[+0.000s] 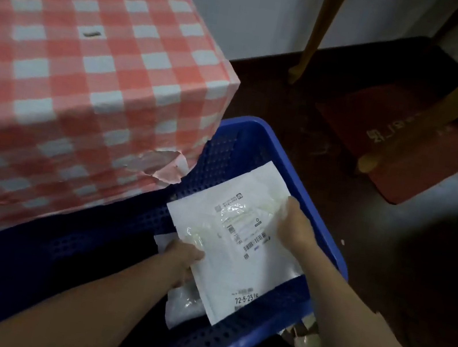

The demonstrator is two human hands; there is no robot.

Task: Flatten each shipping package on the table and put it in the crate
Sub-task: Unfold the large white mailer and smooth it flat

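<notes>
Both hands hold a flat white package (241, 236) over the blue crate (331, 245): left hand (182, 256) grips its left edge, right hand (295, 223) its right edge.

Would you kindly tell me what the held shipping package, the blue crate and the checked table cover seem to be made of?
The shipping package: thin glossy white plastic film, probably a poly mailer; it crinkles and glints. The crate: rigid blue moulded plastic, walls perforated with holes. The table cover: likely thin paper or plastic sheet, matte; its corner is torn raggedly.
</notes>
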